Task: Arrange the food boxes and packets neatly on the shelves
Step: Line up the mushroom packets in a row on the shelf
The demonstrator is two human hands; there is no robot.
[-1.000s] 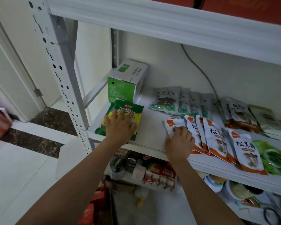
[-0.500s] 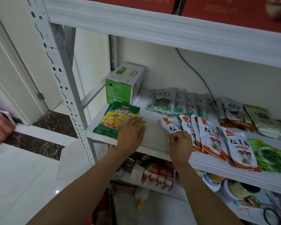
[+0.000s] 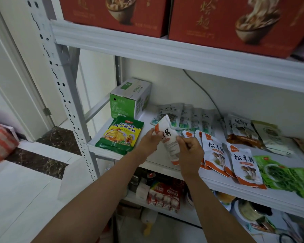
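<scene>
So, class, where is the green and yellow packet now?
Head view: the green and yellow packet lies at the middle shelf's left front corner, before the green box, left of the left hand.

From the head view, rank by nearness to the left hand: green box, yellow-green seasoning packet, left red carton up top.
1. Yellow-green seasoning packet, just left of the left hand, shelf front.
2. Green box, behind the packet.
3. Left red carton, shelf above.
</scene>
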